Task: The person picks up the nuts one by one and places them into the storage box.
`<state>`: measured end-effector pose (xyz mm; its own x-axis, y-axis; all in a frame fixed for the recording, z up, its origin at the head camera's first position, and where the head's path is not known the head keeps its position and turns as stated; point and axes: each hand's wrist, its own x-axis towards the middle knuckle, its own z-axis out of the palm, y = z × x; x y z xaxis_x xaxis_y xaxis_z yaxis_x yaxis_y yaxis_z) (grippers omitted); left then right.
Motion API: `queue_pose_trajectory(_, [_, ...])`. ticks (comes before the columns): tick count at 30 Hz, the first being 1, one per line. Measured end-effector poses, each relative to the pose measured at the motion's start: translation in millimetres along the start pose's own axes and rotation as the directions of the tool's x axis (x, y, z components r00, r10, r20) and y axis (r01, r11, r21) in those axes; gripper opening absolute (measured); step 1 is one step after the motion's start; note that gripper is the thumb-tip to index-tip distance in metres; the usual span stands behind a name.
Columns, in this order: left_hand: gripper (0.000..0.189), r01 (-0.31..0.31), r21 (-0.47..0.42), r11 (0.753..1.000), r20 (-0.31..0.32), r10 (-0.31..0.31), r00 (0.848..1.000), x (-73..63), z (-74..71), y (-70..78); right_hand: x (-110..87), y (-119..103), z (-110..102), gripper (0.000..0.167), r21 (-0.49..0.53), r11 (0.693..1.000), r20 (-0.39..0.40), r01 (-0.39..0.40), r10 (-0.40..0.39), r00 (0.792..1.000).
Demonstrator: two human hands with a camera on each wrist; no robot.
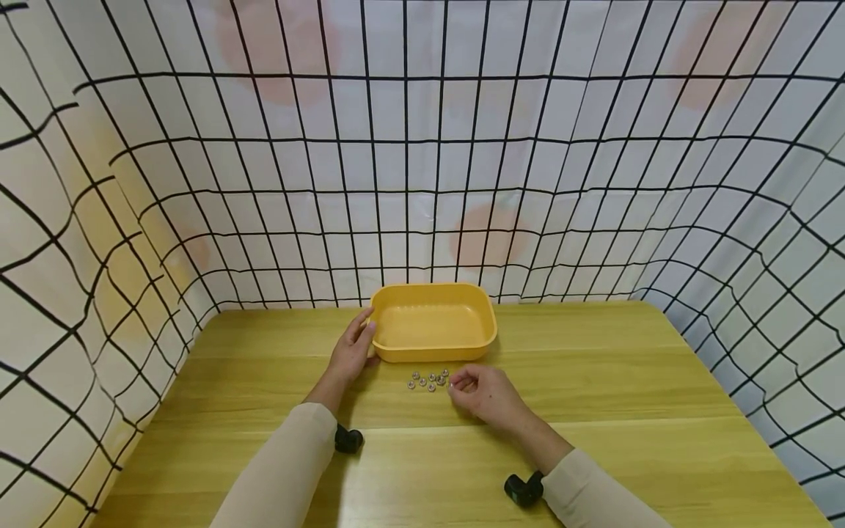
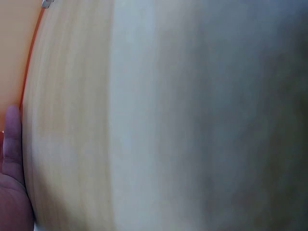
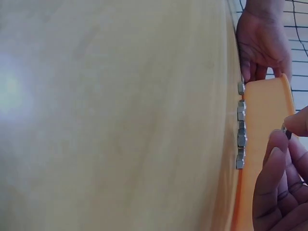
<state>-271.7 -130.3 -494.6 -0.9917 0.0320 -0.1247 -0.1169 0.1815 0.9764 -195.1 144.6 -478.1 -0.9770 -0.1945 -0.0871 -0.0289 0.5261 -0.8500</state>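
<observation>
A yellow plastic tray [image 1: 436,355] stands near the back of the wooden table, its inside bare. My left hand [image 1: 352,348] rests against the tray's left end with fairly straight fingers; its thumb lies low by the front corner. Several small metal hex nuts [image 1: 432,387] lie loosely grouped just in front of the tray. To their right, my right hand [image 1: 488,394] pinches one small metal nut [image 3: 288,133] between thumb and fingertips, mostly covered by them. In the right wrist view the loose nuts [image 3: 241,139] line up along the tray's side [image 3: 262,110].
A white cloth with a black grid [image 1: 422,169] hangs behind the table and along both sides. Bare wood-grain tabletop [image 1: 627,381] stretches to the right of the tray. Black wrist cameras [image 1: 524,489] sit at both sleeve cuffs.
</observation>
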Motion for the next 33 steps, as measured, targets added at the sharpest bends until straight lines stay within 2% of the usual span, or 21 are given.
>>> queue_pose_trajectory(6, [0.049, -0.001, -0.012, 1.000, 0.005, 0.001, 1.000, 1.2, -0.1, -2.5, 0.2, -3, -3, 0.006, 0.002, 1.000, -0.037, 0.010, -0.010, 0.999])
queue_pose_trajectory(10, [0.050, -0.008, -0.019, 1.000, 0.015, 0.009, 1.000, 2.7, -0.3, -4.2, 1.7, -6, -5, 0.005, -0.023, 0.999, -0.052, 0.047, -0.049, 0.997])
queue_pose_trajectory(18, [0.053, -0.007, -0.019, 1.000, 0.015, 0.008, 1.000, 1.5, -1.1, -3.5, 6.2, -15, -12, 0.006, -0.041, 0.998, -0.048, 0.052, -0.054, 0.997])
queue_pose_trajectory(26, [0.052, 0.022, -0.019, 1.000, 0.023, -0.021, 1.000, 5.3, -1.8, -4.9, 12.8, -22, -18, 0.008, -0.027, 0.995, -0.049, 0.096, -0.098, 0.994])
queue_pose_trajectory(33, [0.052, 0.000, -0.016, 1.000, 0.009, 0.000, 1.000, 1.2, -0.8, -3.3, 20.2, -28, -23, 0.008, -0.056, 0.992, -0.059, 0.116, -0.120, 0.991])
